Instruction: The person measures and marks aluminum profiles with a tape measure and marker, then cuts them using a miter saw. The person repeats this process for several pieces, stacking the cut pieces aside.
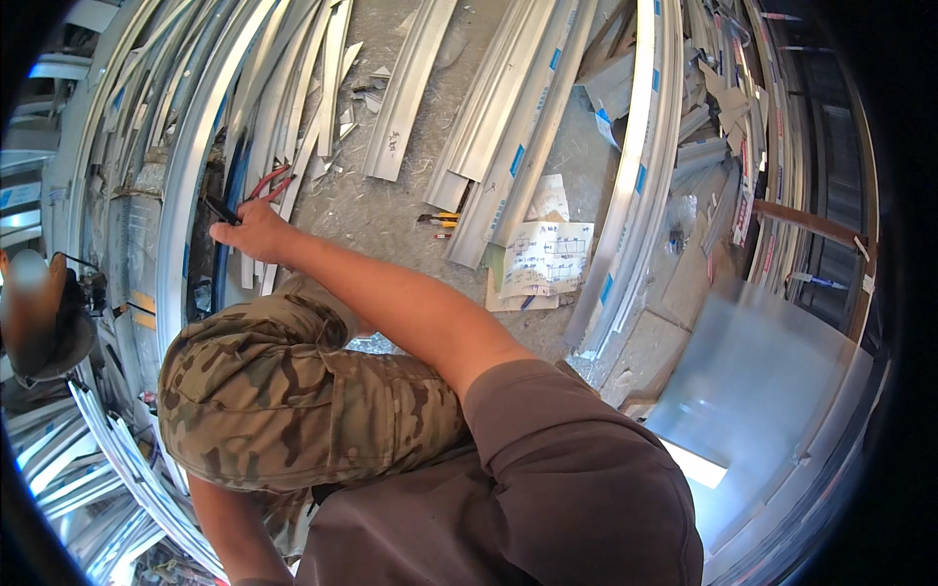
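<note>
Head view: right hand reaching across the knee, fingers pinched on a small dark tool just beside red-handled pliers, seemingly to work against the aluminium profile; left hand unseen

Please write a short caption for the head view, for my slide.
The right hand grips red-handled pliers beside a long aluminium profile, with paper drawings on the floor.

Bare floor between crowding aluminium profiles and paper sheets.
</note>
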### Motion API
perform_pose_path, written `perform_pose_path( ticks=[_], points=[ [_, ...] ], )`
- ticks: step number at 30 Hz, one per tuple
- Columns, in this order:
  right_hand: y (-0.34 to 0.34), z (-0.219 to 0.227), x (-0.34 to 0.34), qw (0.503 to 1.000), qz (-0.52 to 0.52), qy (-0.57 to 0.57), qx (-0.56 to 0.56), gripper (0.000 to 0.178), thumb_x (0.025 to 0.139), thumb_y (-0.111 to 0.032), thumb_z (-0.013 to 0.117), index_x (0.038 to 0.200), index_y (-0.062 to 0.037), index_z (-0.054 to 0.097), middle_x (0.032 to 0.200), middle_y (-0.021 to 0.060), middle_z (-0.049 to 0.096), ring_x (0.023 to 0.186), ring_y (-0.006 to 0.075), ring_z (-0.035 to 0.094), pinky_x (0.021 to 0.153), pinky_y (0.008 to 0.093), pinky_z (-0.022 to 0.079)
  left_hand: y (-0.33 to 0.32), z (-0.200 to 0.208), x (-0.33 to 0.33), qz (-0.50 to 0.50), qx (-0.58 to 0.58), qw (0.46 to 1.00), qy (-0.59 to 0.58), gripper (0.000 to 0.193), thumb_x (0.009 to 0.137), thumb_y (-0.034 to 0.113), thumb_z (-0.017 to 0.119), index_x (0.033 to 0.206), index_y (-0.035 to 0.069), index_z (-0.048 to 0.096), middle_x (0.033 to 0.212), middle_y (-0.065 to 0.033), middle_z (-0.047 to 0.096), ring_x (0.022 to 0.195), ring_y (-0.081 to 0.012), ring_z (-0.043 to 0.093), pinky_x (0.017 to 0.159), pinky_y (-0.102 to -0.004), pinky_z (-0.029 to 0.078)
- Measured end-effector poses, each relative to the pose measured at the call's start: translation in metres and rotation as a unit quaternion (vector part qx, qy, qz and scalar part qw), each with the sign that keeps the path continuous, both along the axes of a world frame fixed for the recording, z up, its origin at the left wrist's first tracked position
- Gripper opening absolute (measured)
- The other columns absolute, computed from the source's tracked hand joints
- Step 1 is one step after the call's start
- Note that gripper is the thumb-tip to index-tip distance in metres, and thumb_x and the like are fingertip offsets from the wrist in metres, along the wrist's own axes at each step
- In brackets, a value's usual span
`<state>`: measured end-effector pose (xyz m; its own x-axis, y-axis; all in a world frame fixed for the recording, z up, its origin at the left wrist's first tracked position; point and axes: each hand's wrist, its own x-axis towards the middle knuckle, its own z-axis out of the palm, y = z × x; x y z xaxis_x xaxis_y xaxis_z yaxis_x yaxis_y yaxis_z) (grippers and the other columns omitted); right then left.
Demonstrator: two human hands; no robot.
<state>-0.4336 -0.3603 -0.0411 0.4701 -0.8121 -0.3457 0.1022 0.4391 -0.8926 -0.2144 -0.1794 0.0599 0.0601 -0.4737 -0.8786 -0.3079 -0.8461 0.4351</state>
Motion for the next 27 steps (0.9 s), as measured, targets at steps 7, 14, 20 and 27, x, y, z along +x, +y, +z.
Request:
perform_pose_path(
  ticks=[7,14,20,27],
  points=[
    [0.016,0.012,-0.002,0.981,0.183,0.064,-0.032,0.051,0.090,-0.051,0.070,0.079,-0.0017,0.064,0.066,0.0014,0.056,0.066,0.0113,0.050,0.061,0.0330,0.043,-0.064,-0.048,0.004,0.143,-0.242,0.953,-0.112,0.053,0.102,0.048,0.056,0.103,-0.002,0.075,0.090,-0.0075,0.071,0.083,-0.0177,0.063,0.077,-0.0336,0.049],
    [0.029,-0.005,-0.010,0.981,0.160,0.099,-0.055,0.056,0.084,-0.045,0.076,0.116,0.0005,0.066,0.105,0.0186,0.071,0.096,0.0268,0.069,0.086,0.0392,0.053,-0.114,-0.075,-0.064,0.336,-0.284,0.898,-0.008,0.057,0.098,0.045,0.063,0.135,0.002,0.057,0.122,-0.0129,0.064,0.108,-0.0207,0.060,0.095,-0.0331,0.046],
    [0.027,-0.111,-0.085,0.929,0.056,0.363,-0.051,0.056,0.084,-0.045,0.075,0.117,0.0006,0.068,0.097,0.0145,0.072,0.088,0.0233,0.067,0.081,0.0390,0.053,-0.068,-0.044,-0.016,0.154,-0.270,0.934,-0.177,0.049,0.092,0.028,0.072,0.134,0.005,0.062,0.131,-0.0197,0.064,0.123,-0.0299,0.061,0.105,-0.0419,0.046],
    [0.016,-0.073,-0.106,0.736,0.159,0.567,-0.334,0.066,0.085,-0.049,0.071,0.123,0.0043,0.063,0.116,0.0247,0.068,0.109,0.0411,0.065,0.097,0.0479,0.049,0.091,-0.009,0.146,-0.072,-0.215,0.880,-0.418,0.068,0.077,0.026,0.083,0.135,0.004,0.053,0.137,-0.0214,0.055,0.128,-0.0414,0.053,0.108,-0.0464,0.043]
  ],
)
